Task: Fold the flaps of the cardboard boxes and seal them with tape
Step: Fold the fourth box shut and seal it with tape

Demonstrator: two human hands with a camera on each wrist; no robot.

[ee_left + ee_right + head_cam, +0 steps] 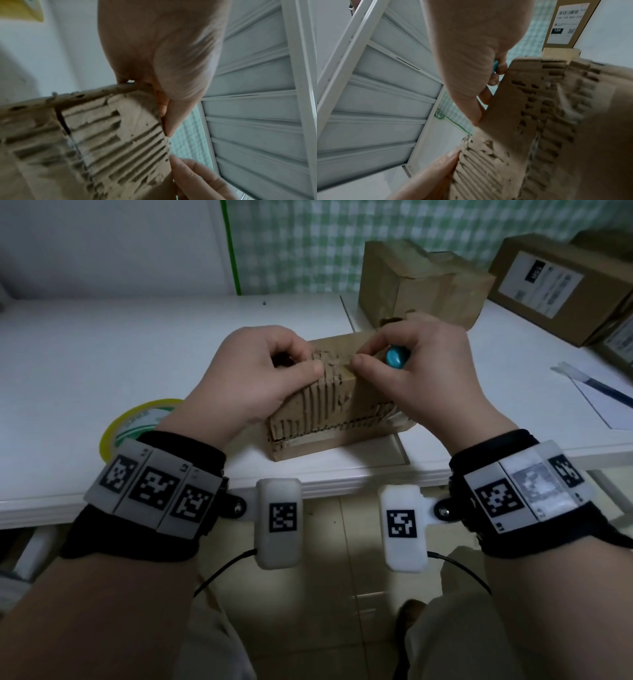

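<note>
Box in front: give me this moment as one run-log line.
box: on table, top worn | left hand: pinches top edge | right hand: pinches top edge, holds blue tool | tape roll: left, untouched

Torn brown cardboard on smooth white laminate.

Matt brown cardboard box with the outer paper stripped to rough corrugated ribs (flutes bare across top and near side); smooth, faintly glossy white table; glossy yellow plastic tape roll; shiny teal plastic tool handle; second cardboard box creased, matt, papery; third cardboard box smoother, bearing a white paper label; black cloth wristbands with matt white plastic housings.
</note>
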